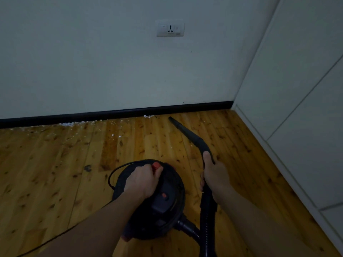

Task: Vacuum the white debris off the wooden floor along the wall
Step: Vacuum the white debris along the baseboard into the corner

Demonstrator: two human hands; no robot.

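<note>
Left hand (143, 180) grips vacuum (163, 206) top; right hand (215, 175) holds hose (193, 138). Debris (74, 124) along wall (111, 71). No legible labels.

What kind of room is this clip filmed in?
Probably a corner of a home or flat, nearly bare where the camera looks. It has a knotty wooden floor, a plain wall with a black skirting board and a wall socket, and a small canister vacuum.

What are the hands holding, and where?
Left hand grips the top handle of the vacuum canister. Right hand grips the curved hose wand at its bend.
</note>
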